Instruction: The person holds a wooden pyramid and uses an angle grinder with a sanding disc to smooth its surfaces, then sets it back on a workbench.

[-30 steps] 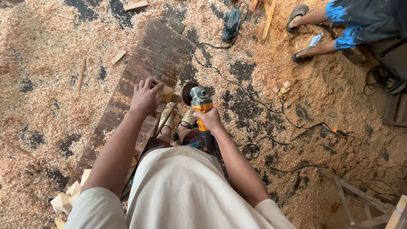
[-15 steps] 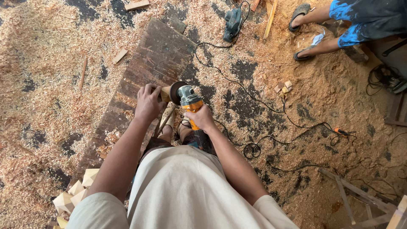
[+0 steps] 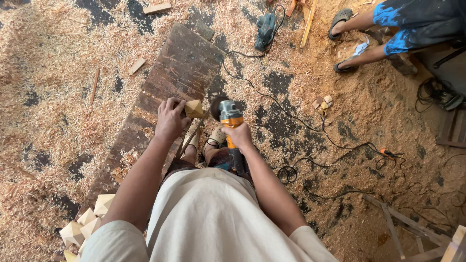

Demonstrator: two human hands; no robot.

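Floor: sawdust-covered ground (image 3: 48,97) with pale shavings thick on the left and dark bare patches in the middle; open room lies left of the plank and right of the black cable.
Plank: a long dark weathered wooden plank (image 3: 184,68) runs from upper middle down toward lower left; its right edge passes just beside the person's feet.
Other person: bare legs in sandals (image 3: 349,43) at upper right, well apart from the hands.
Cable: a thin black power cable (image 3: 301,121) snakes from the grinder's side across the floor to the right.
Planer: a blue-green electric hand tool (image 3: 266,29) lies beyond the plank's far end.
Grinder: an orange and grey angle grinder (image 3: 228,119), its disc just beside the block.
Right hand (image 3: 238,136): fingers wrapped closed around the grinder's body.
Left hand (image 3: 171,119): fingers curled shut on the block, pressing it at the plank's right edge.
Block: a small pale faceted wooden block (image 3: 194,108), between left hand and disc.
Spare blocks: similar pale faceted pieces (image 3: 87,223) heaped at lower left.
Change: half a second ago the grinder's disc sat nearer the left hand; both hands have kept their grip.
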